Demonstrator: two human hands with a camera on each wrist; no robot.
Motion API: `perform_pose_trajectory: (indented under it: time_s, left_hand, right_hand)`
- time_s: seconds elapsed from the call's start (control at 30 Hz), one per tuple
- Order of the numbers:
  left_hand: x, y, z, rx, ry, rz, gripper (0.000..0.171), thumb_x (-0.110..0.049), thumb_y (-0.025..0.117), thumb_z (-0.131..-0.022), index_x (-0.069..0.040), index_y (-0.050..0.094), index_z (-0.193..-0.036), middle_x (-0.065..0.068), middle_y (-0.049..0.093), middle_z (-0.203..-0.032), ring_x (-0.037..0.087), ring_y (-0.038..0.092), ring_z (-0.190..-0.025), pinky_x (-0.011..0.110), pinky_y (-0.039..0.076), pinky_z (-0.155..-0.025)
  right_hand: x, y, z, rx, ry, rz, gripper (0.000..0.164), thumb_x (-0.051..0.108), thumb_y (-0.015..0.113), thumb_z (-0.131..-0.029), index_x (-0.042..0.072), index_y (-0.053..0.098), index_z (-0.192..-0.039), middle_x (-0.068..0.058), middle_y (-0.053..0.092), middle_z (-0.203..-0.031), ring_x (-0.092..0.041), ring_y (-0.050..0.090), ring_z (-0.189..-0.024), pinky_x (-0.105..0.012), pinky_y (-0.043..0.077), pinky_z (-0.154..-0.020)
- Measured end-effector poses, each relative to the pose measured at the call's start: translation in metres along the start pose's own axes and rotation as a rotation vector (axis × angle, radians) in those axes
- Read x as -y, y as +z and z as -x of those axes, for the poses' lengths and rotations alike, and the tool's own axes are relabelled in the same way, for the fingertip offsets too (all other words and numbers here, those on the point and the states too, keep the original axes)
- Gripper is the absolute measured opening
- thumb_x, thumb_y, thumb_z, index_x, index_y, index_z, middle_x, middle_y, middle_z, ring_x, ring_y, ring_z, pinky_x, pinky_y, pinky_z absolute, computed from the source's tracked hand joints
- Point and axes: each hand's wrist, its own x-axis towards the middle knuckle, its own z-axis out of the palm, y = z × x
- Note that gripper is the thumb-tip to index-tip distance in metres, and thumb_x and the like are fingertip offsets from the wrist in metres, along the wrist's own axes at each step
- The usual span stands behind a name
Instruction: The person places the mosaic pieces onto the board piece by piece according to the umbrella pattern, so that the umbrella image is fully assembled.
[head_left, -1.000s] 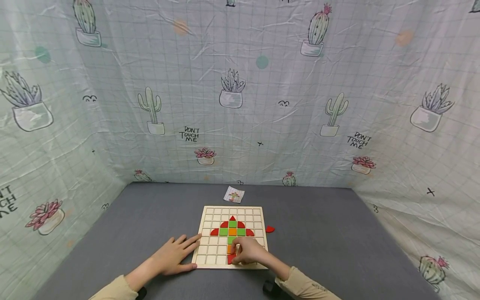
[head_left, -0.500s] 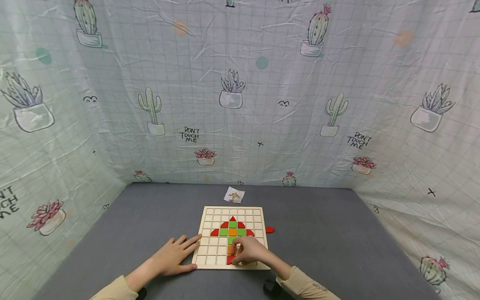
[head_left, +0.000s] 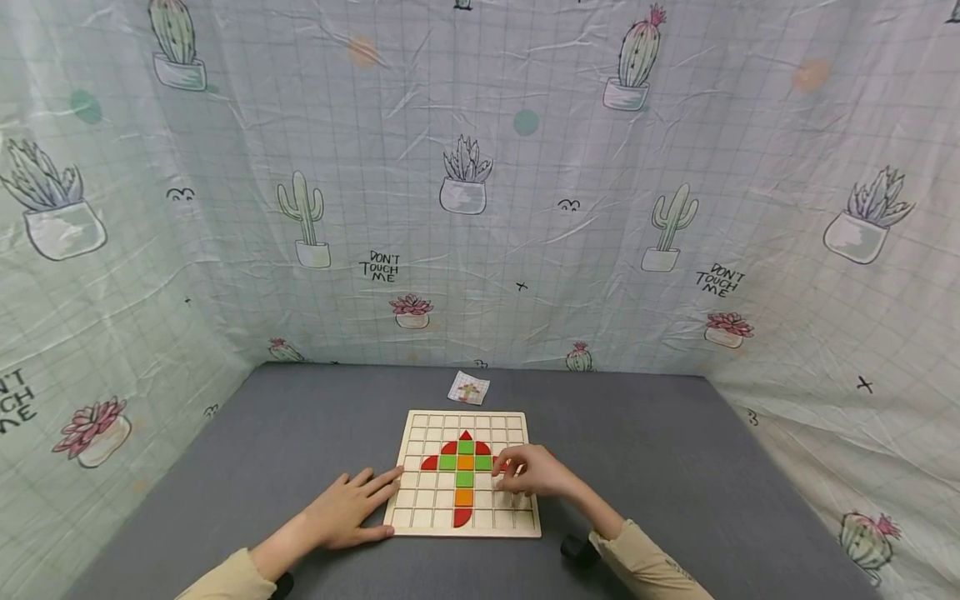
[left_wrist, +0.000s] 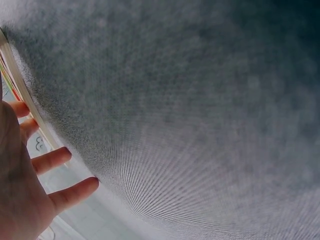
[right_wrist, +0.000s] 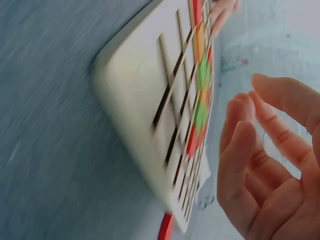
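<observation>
A square wooden grid board [head_left: 424, 499] lies on the grey table, with red, green and orange tiles forming a cross-like figure. Its lowest tile is a red rounded piece [head_left: 462, 518], just below an orange square [head_left: 464, 497]. My left hand [head_left: 348, 510] lies flat with fingers spread, fingertips at the board's left edge. Above the board's right side hovers my right hand [head_left: 534, 472], overlapping the rightmost red tile in the head view. Its fingers are loosely bent, and the right wrist view shows nothing between them.
A small picture card [head_left: 468, 388] of a similar coloured figure lies behind the board. Just past the board's right edge a loose red piece [right_wrist: 165, 227] shows in the right wrist view. A cactus-print curtain [head_left: 480, 250] closes off the table's far side.
My right hand has let go of the red rounded tile at the bottom and moved up and right across the board. The left hand stays in place.
</observation>
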Motion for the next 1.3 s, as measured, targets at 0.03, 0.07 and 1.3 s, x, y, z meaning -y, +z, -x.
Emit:
perform_pose_trajectory:
  time_s: [0.03, 0.07, 1.3]
  left_hand:
    - [0.0, 0.0, 0.0, -0.003, 0.001, 0.0, 0.07, -0.064, 0.033, -0.085, -0.017, 0.039, -0.136, -0.001, 0.033, -0.143, 0.025, 0.044, -0.114, 0.051, 0.038, -0.079]
    - [0.0, 0.0, 0.0, -0.003, 0.001, 0.0, 0.07, -0.065, 0.033, -0.085, -0.017, 0.039, -0.136, -0.001, 0.034, -0.143, 0.025, 0.043, -0.114, 0.051, 0.038, -0.079]
    - [-0.001, -0.004, -0.001, 0.026, -0.005, 0.036, 0.071, -0.063, 0.035, -0.085, -0.017, 0.036, -0.138, 0.001, 0.032, -0.144, 0.026, 0.042, -0.115, 0.053, 0.037, -0.08]
  right_hand:
    - [-0.003, -0.002, 0.001, -0.012, 0.001, 0.007, 0.014, 0.014, 0.064, -0.081, 0.006, 0.064, -0.091, -0.009, 0.063, -0.07, -0.023, 0.057, -0.053, -0.025, 0.044, -0.046]
    - [-0.005, -0.005, 0.003, -0.022, 0.004, 0.016, 0.014, 0.014, 0.064, -0.081, 0.006, 0.064, -0.092, -0.009, 0.063, -0.07, -0.023, 0.057, -0.053, -0.026, 0.045, -0.046]
    - [-0.064, -0.047, 0.004, -0.166, 0.169, 0.165, 0.026, 0.008, 0.072, -0.072, 0.003, 0.066, -0.097, -0.006, 0.059, -0.064, -0.007, 0.043, -0.045, -0.025, 0.038, -0.044]
